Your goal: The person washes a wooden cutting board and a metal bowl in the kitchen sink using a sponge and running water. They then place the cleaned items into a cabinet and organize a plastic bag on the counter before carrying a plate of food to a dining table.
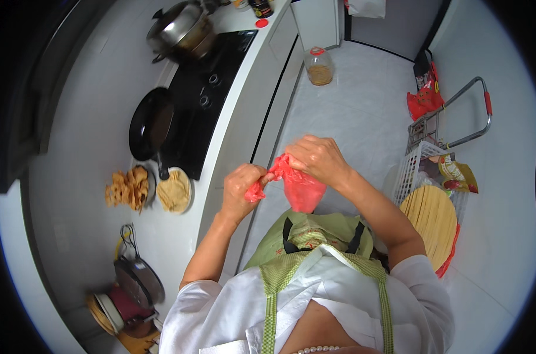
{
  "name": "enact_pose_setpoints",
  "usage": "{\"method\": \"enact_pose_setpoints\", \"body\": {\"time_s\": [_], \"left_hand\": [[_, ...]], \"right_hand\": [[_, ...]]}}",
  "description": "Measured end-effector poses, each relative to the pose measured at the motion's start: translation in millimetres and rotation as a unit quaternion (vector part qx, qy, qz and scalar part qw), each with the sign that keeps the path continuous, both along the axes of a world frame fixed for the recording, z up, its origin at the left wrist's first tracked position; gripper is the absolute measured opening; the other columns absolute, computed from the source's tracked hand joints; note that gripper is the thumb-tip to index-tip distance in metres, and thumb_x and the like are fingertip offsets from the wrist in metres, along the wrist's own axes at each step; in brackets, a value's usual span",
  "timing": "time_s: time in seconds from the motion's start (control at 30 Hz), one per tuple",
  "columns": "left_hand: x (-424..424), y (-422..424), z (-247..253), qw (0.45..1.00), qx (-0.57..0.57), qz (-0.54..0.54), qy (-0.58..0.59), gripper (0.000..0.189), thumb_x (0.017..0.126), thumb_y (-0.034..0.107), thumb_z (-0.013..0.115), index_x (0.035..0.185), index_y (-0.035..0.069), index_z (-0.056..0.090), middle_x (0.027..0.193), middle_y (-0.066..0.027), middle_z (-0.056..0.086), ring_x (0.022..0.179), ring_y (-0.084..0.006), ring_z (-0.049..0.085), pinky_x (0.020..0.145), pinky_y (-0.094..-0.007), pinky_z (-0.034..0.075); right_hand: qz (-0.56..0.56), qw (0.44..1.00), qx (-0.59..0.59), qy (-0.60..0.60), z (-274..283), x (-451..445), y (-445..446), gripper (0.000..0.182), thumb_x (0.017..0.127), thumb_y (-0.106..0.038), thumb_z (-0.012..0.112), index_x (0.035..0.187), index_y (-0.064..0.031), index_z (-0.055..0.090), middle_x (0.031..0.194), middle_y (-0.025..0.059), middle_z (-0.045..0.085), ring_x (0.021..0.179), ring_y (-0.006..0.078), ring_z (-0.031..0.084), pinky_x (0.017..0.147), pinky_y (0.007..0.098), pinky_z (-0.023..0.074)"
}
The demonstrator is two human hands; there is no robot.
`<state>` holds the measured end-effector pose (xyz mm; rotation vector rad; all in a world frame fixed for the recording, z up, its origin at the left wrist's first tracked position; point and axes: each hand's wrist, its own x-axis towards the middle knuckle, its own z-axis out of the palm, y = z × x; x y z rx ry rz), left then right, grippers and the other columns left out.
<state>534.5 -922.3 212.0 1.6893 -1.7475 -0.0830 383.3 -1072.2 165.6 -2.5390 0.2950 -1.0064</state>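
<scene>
A thin red plastic bag point(304, 191) hangs between my hands in front of the green apron point(272, 248). My left hand point(243, 188) is closed around one gathered end, and a crumpled tuft pokes out below its fingers. With the other fist, my right hand point(319, 157) grips the bunched upper part of the bag. A twisted stretch of plastic runs between the two fists. The lower part of the bag looks slightly puffed; whether anything is inside cannot be made out.
Left, the counter holds a wok point(151, 124) by a black cooktop point(206, 93), a steel pot point(181, 31), flat dough sheets on a plate point(174, 190) and fried pieces point(128, 188). A jar point(319, 68) stands on the floor. Right are a white basket point(411, 166) and metal trolley point(467, 115).
</scene>
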Motion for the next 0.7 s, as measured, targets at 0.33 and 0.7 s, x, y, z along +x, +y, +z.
{"method": "enact_pose_setpoints", "body": {"time_s": [0.33,0.7], "left_hand": [[75,-193,-68,0.962,0.165,-0.095,0.194,0.041,0.073,0.023,0.078,0.103,0.006,0.055,0.114,-0.0150,0.058,0.105,-0.0324,0.056,0.084,-0.0383,0.048],[190,-364,-96,0.961,0.252,-0.113,0.004,0.019,0.071,0.014,0.070,0.084,0.006,0.059,0.077,-0.0129,0.065,0.072,-0.0338,0.062,0.068,-0.0422,0.050]], "right_hand": [[-0.082,0.994,0.063,-0.019,-26,36,-142,0.013,0.069,-0.012,0.066,0.079,-0.0067,0.059,0.066,0.0044,0.057,0.064,0.0211,0.058,0.053,0.0338,0.0481],[-0.076,0.947,0.309,-0.046,-56,175,-302,0.016,0.079,-0.013,0.065,0.093,-0.0052,0.064,0.078,0.0076,0.064,0.066,0.0178,0.061,0.059,0.0312,0.0493]]}}
